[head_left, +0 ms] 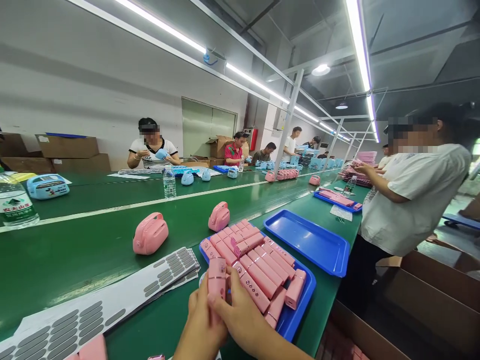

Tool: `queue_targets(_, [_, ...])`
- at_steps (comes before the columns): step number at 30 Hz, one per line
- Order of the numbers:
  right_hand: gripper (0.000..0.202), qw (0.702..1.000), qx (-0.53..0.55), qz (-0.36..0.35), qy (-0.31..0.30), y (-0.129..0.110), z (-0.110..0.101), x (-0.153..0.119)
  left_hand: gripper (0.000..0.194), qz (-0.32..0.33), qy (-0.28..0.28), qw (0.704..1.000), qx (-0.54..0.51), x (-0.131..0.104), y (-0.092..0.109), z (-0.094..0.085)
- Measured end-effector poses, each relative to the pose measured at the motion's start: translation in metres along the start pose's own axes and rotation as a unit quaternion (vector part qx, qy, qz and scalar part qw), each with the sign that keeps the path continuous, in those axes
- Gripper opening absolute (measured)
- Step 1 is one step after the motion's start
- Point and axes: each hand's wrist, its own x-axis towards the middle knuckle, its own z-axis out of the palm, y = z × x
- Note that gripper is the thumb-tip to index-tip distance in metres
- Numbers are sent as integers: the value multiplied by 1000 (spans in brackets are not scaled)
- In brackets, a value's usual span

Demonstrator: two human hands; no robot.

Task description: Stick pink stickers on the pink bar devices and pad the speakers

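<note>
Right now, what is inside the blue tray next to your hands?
The blue tray holds many flat pink plastic parts lying in rows, some stacked. Both hands hold one more pink part upright at its near edge. The tray floor under the pile is mostly covered.

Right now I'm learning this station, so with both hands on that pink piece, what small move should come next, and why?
Probably set the pink piece down beside the others in the blue tray. Both the left hand and the right hand grip it upright just at the tray's near edge, where matching pieces lie in rows.
</note>
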Motion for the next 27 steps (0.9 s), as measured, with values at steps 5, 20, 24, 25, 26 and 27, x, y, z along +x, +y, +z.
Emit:
queue_targets(5, [26, 989, -136, -16, 57, -4, -17, -2, 99, 19, -44, 993, 109, -12, -10, 3])
queue_targets(20, [43, 812, -578, -2, 79, 33, -17, 14, 71, -137, 25, 988, 58, -19, 10, -68])
queue_targets(24, [51, 814, -574, 0, 86, 34, -24, 13, 66, -172, 56, 983, 11, -20, 21, -75])
queue_targets(25, [51, 819, -568, 0, 88, 33, -25, 11, 63, -182, 65, 981, -11, -20, 23, -76])
queue_targets(26, [49, 825, -558, -2, 88, 30, -24, 7, 59, -187, 71, 979, -34, -20, 25, -77])
queue_targets(27, [46, 832, -548, -7, 85, 27, -22, 3, 56, -189, 75, 977, -59, -20, 25, -76])
